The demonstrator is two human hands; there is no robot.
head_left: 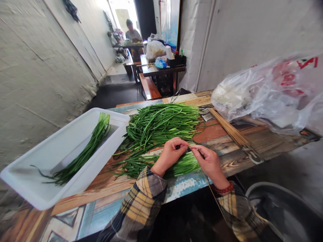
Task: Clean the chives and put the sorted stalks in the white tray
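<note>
My left hand (171, 153) is closed in a pinch, its fingertips on a thin pale-green chive stalk. My right hand (210, 164) is also closed, thumb and finger meeting close to the left fingertips. A long thin bamboo skewer (217, 202) runs from the right hand down past the wrist. Under both hands lies a small row of garlic chives (188, 164), pale ends to the right. Beyond it is a larger pile of garlic chives (161, 122). The exact contact between stalk and skewer is hidden by the fingers.
A white plastic tub (75, 134) with a chive bundle (85, 156) stands left. Bamboo skewers (230, 131) and a plastic bag (267, 90) lie right on the wooden table (101, 215). A grey bucket (280, 191) is below. A person (133, 33) sits far back.
</note>
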